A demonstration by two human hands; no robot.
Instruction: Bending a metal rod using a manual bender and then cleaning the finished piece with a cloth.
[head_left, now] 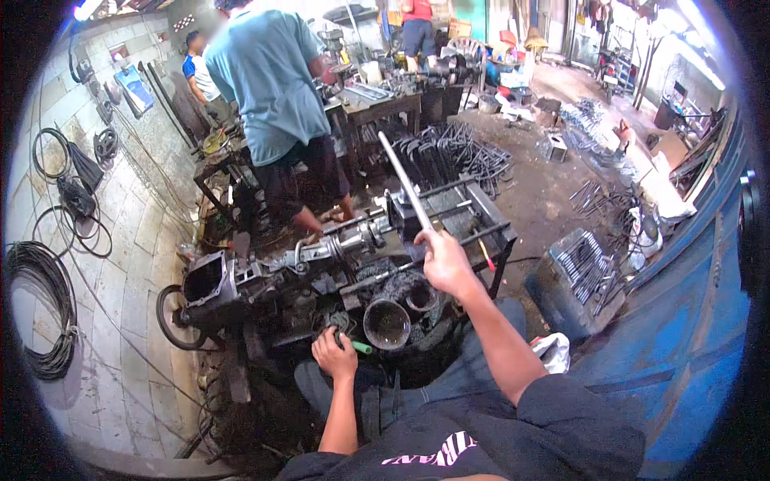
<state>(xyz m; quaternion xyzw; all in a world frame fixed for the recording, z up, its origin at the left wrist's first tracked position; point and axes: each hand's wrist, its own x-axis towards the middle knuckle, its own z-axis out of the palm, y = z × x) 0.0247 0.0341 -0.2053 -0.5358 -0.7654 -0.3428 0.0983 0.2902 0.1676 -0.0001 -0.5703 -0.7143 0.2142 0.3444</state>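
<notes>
Rod (405, 183), pale and straight, rises up and away from the right hand (443, 260), whose fingers are closed tight round its lower end, above the dark, greasy machine (321, 264) that the person sits over. The rod's free tip reaches toward the frame of black bars (469, 210) at the machine's far side. The left hand (334, 353) is low down by the machine's near edge, its fingers curled shut on a green handle (361, 347); what tool the handle belongs to is hidden. Just beside that hand a round open pipe mouth (387, 323) gapes, with a second ring (421, 297) near it.

Judging the risks: the rod is long and gripped only at one end, so a swing could carry its tip into the frame bars or glance off the machine, and oily metal could let it slip through the grip. The left hand lies close under the rod's path, so a missed stroke might catch it.

Another person in a blue shirt (269, 76) stands just beyond the machine, within reach of a loose rod. Bent steel pieces (457, 156) lie heaped on the floor (545, 192) behind. Cable coils (44, 313) hang on the left wall, and a blue wall (682, 321) closes the right.
</notes>
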